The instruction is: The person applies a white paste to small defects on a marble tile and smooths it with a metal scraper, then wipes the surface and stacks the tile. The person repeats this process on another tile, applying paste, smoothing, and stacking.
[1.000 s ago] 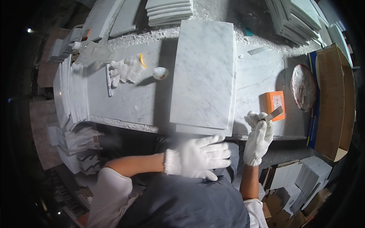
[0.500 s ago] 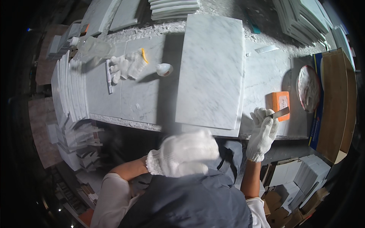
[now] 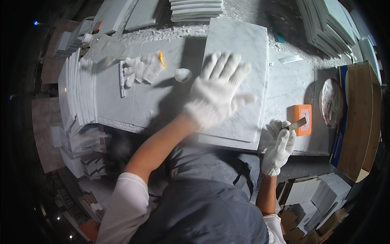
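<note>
My left hand, in a white knit glove, is spread flat with fingers apart over a white marble tile that lies on the grey stone workbench. My right hand, also gloved, grips a small putty knife at the bench's front edge. The blade tip rests against an orange block just right of the tile.
A pair of white gloves, a marker and a small white cup lie left of the tile. Tile stacks stand at the back and back right. A round dish and a cardboard box sit at right.
My left hand rose from near my body at the bench's front edge and reached forward onto the marble tile. My right hand stayed with the knife by the orange block.
</note>
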`<control>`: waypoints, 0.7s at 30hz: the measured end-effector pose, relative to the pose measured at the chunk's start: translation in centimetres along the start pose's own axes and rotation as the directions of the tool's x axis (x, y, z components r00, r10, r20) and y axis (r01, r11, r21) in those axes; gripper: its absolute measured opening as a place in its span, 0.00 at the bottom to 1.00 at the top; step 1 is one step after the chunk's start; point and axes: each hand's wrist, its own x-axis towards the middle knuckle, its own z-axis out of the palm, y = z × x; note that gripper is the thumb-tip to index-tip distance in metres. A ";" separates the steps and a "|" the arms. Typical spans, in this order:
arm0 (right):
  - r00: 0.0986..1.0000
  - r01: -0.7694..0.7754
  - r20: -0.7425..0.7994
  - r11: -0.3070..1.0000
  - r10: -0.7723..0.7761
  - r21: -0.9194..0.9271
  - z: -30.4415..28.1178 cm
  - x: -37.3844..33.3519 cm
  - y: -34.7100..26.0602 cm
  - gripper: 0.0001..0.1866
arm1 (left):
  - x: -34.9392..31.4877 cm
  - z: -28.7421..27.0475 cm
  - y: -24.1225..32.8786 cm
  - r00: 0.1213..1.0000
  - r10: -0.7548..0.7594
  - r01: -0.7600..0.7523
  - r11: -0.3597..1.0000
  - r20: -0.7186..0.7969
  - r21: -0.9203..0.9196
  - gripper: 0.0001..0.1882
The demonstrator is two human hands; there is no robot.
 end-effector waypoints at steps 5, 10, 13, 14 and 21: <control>0.996 0.087 0.011 0.993 -0.089 0.084 0.1 -0.2 -0.3 0.18 | 4.9 1.8 -0.7 0.982 -0.115 0.092 0.984 0.149 0.155 0.46; 0.998 0.065 -0.022 0.997 -0.064 0.049 -0.5 0.1 -0.2 0.17 | -2.7 -2.7 5.6 0.821 0.424 -0.215 0.850 0.383 -0.481 0.46; 0.997 0.063 -0.056 0.997 -0.061 0.049 -0.7 0.5 -0.1 0.17 | -6.9 -4.9 7.2 0.845 0.430 0.042 0.540 0.319 -0.841 0.39; 0.996 0.074 -0.050 0.997 -0.072 0.035 -0.8 0.6 -0.2 0.17 | -7.5 -5.4 7.2 0.852 0.405 0.183 0.365 0.333 -0.913 0.34; 0.994 0.103 0.026 0.994 -0.102 -0.026 0.0 1.1 0.2 0.15 | -6.1 -5.1 4.2 0.986 0.160 -0.111 0.852 0.052 -0.511 0.30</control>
